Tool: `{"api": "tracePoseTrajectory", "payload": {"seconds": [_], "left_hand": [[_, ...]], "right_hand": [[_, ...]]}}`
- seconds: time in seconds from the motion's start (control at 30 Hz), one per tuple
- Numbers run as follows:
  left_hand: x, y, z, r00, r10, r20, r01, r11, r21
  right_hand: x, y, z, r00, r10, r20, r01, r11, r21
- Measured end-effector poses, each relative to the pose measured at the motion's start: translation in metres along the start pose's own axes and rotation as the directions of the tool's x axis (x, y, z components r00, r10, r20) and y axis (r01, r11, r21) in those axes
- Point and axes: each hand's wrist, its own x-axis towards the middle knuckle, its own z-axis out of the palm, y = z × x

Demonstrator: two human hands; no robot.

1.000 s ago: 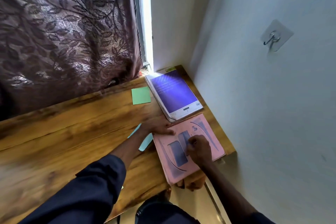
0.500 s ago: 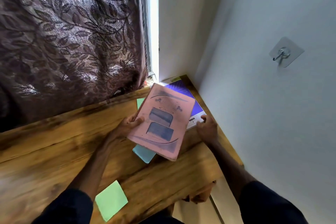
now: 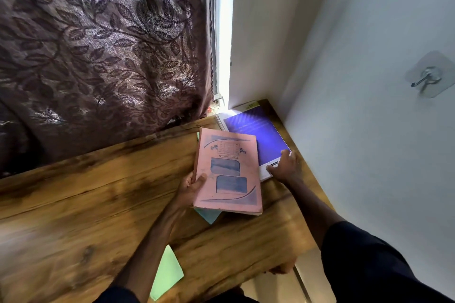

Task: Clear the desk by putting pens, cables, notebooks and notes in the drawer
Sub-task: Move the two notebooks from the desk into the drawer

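We've got the pink notebook (image 3: 227,172) gripped by one edge in our left hand (image 3: 190,188) above the desk (image 3: 73,204), right hand (image 3: 283,167) on the purple notebook (image 3: 256,135) in the far corner (can't tell if gripping), so either could slip.

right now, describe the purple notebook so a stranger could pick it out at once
Find the far right corner of the wooden desk, where the white wall meets the window. The purple notebook lies flat there, the right hand holding its near corner. Unlike the pink notebook held in the left hand beside it, its cover is deep purple with a white border.
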Motion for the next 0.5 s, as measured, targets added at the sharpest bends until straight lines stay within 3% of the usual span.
{"api": "tracePoseTrajectory", "payload": {"seconds": [0.07,0.17,0.23,0.3,0.33,0.43,0.5], "left_hand": [[-0.006,-0.002,0.004,1.000,-0.014,-0.012,0.014,1.000,-0.026],[-0.015,-0.007,0.011,0.998,-0.050,0.022,0.052,0.995,-0.087],[-0.020,-0.012,0.014,0.996,-0.061,0.068,0.070,0.989,-0.128],[-0.022,-0.015,0.012,0.992,-0.070,0.103,0.086,0.984,-0.154],[-0.026,-0.015,0.011,0.991,-0.080,0.109,0.095,0.986,-0.140],[-0.037,-0.017,0.013,0.987,-0.092,0.129,0.110,0.984,-0.141],[-0.040,-0.015,0.014,0.993,-0.070,0.097,0.080,0.992,-0.095]], "right_hand": [[-0.010,-0.003,0.007,0.994,-0.029,-0.107,0.035,0.998,0.058],[-0.041,-0.016,0.011,0.975,0.012,-0.224,0.079,0.917,0.391],[-0.065,-0.025,0.001,1.000,-0.001,-0.008,0.006,0.779,0.628],[-0.079,-0.024,-0.001,0.967,-0.129,0.220,-0.109,0.571,0.814],[-0.086,-0.022,-0.005,0.958,-0.168,0.234,-0.106,0.549,0.829],[-0.099,-0.014,-0.016,0.960,-0.273,0.064,0.119,0.603,0.788],[-0.110,-0.015,-0.026,0.927,-0.373,-0.038,0.265,0.582,0.768]]}}
